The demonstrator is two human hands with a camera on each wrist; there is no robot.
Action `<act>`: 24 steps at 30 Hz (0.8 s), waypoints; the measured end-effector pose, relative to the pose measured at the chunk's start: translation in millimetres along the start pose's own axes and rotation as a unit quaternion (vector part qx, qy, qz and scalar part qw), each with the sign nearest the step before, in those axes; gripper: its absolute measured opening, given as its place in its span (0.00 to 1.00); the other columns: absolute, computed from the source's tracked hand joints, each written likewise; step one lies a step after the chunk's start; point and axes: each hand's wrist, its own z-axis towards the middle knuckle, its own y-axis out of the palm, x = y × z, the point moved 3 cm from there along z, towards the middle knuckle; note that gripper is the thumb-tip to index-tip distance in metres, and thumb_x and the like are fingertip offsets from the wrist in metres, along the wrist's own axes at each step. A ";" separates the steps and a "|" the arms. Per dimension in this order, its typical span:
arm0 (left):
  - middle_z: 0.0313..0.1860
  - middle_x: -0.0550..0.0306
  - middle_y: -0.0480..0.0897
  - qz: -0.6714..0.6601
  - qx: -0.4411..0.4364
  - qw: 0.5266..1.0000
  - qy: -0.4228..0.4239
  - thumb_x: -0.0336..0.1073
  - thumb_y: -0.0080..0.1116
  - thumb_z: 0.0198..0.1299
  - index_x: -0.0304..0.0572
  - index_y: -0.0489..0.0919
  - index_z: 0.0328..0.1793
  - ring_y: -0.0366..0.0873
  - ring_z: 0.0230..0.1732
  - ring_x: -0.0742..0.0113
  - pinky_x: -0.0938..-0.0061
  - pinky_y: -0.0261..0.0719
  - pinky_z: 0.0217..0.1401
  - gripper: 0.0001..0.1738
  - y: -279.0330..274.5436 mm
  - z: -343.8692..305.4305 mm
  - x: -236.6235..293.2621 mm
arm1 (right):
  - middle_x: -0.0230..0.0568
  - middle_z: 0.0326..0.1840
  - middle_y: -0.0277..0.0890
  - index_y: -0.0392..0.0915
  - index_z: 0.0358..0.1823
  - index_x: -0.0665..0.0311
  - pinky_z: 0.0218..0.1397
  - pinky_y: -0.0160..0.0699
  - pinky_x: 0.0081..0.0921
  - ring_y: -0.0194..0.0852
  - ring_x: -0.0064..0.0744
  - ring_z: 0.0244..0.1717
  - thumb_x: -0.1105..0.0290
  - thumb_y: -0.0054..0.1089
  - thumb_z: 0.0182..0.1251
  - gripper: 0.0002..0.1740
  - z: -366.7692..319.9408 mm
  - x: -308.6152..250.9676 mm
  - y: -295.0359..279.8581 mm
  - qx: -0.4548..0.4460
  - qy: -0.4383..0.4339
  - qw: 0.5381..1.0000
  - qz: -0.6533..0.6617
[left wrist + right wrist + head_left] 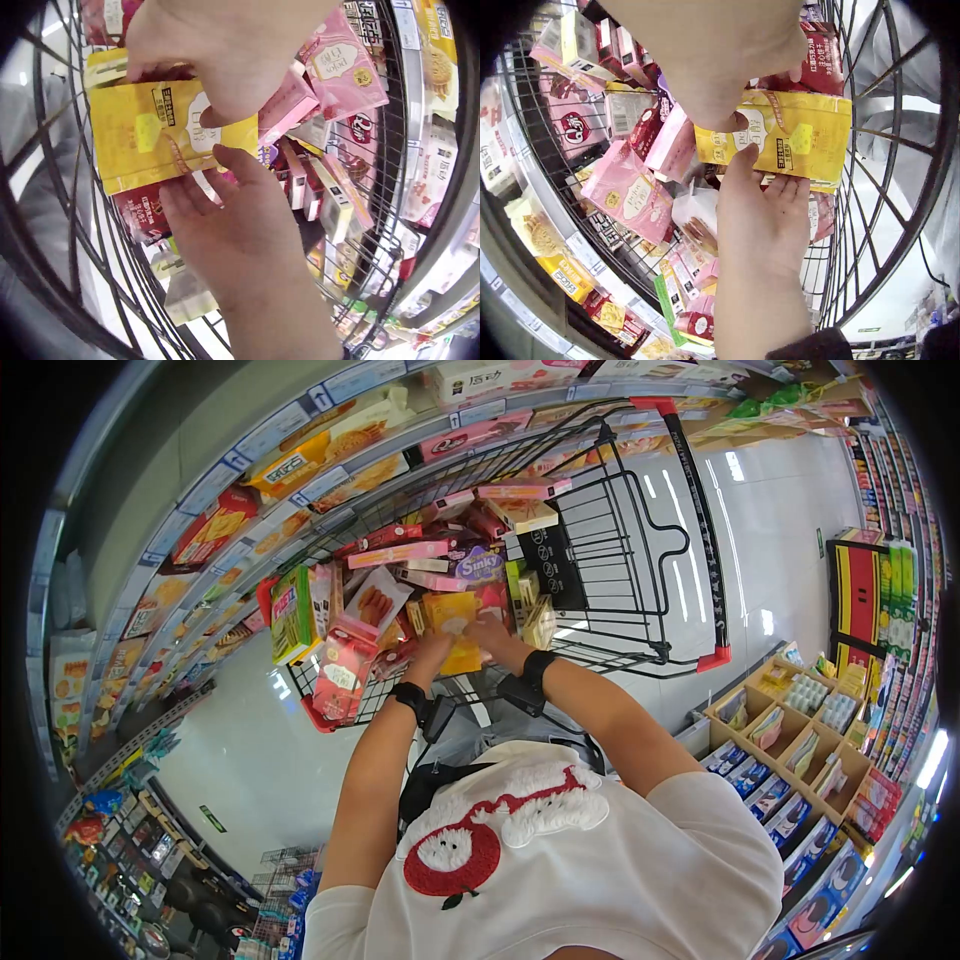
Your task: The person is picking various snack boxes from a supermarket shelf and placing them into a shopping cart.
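A flat yellow package (461, 659) (124, 120) (829, 131) lies across both hands above the packed cart. The left hand (431, 654) (217, 60) (769, 217) grips one end, its thumb on the printed face and fingers behind the edge. From the other end the right hand (492, 637) (232, 221) (720, 64) pinches it the same way, thumb on top. The two thumbs are close together near the white label. Directly below the package are a dark red box (142, 214) (823, 60) and other boxes. Parts of the fingers are hidden behind the package.
The black wire cart (640, 565) has its red-cornered handle (700, 520) at the right. Inside are pink boxes (345, 670), a green package (292, 615) and a purple Sinky package (480, 565). Stocked shelves (215, 485) run along the cart's far side; wooden bins (735, 695) stand at right.
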 end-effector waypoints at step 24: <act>0.41 0.55 0.76 -0.295 -0.059 0.953 -0.036 0.32 0.59 0.46 0.40 0.68 0.53 0.75 0.40 0.68 0.75 0.74 0.39 0.24 14.0 -31.5 40.6 | 0.50 0.38 0.74 0.67 0.44 0.70 0.38 0.76 0.30 0.77 0.39 0.38 0.56 0.53 0.53 0.25 19.1 16.8 -16.6 0.035 0.023 0.990 -0.133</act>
